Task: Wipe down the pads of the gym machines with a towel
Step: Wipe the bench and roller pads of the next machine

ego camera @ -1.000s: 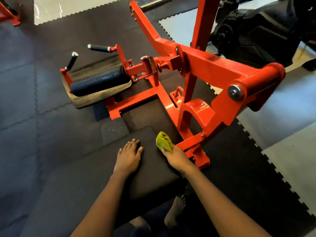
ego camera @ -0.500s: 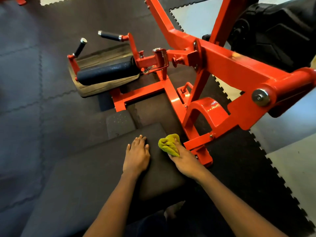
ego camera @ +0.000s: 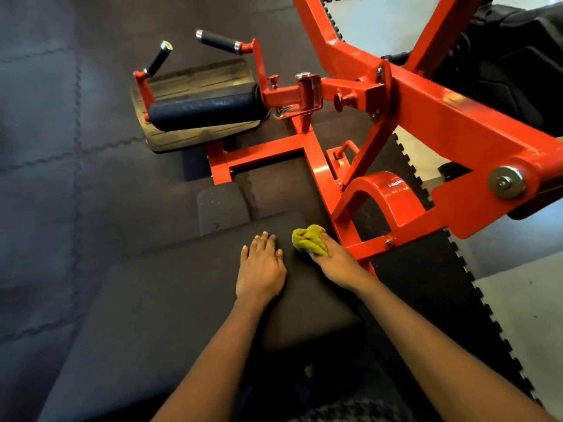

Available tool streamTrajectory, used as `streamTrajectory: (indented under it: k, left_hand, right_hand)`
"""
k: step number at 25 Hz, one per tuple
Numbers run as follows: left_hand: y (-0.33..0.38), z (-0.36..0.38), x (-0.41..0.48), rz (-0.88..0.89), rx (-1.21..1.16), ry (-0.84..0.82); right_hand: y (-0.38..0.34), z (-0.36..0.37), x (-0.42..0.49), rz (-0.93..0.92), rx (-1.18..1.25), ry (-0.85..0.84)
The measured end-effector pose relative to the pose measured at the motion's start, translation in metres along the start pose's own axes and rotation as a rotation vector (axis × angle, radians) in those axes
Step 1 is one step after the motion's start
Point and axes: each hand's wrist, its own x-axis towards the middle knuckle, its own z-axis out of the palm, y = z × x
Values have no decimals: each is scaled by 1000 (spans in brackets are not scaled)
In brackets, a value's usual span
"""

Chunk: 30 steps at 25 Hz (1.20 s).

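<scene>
Right hand (ego camera: 335,264) on one towel (ego camera: 309,240), left hand (ego camera: 260,269) on one pad (ego camera: 170,300)

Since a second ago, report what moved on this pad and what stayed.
The right hand, gripping the crumpled yellow-green towel, slid it slightly left over the far right corner of the black cushioned pad, toward the left hand. Left hand stayed flat on the pad; towel grip unchanged.

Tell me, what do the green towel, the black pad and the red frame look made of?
The towel: soft terry-like cloth, fuzzy and crumpled. The pad: probably vinyl over foam, matte, smooth, rounded edges. The frame: likely painted steel, glossy red with highlights and bolts.
</scene>
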Motion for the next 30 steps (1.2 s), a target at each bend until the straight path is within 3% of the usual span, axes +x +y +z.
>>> streamTrajectory:
  k: [4,6,11,16,18,22,26,30]
  left_hand:
    - [-1,-3,0,-15,-16,-35]
    - [0,-7,3,-34,-19,-19]
    - [8,-8,29,-171,39,14]
    - [5,3,39,-226,7,-74]
    - [6,2,39,-228,7,-70]
    - [6,4,39,-235,20,-70]
    - [5,3,40,-236,18,-67]
    - [6,3,39,-246,22,-72]
  right_hand:
    - [-5,6,73,122,73,-20]
    - [5,10,77,89,179,2]
    - [35,16,80,53,172,-79]
    - [31,15,143,273,381,47]
    - [38,16,141,277,436,39]
    - [38,19,129,193,404,46]
    - [35,19,159,374,393,69]
    - [44,26,130,217,461,154]
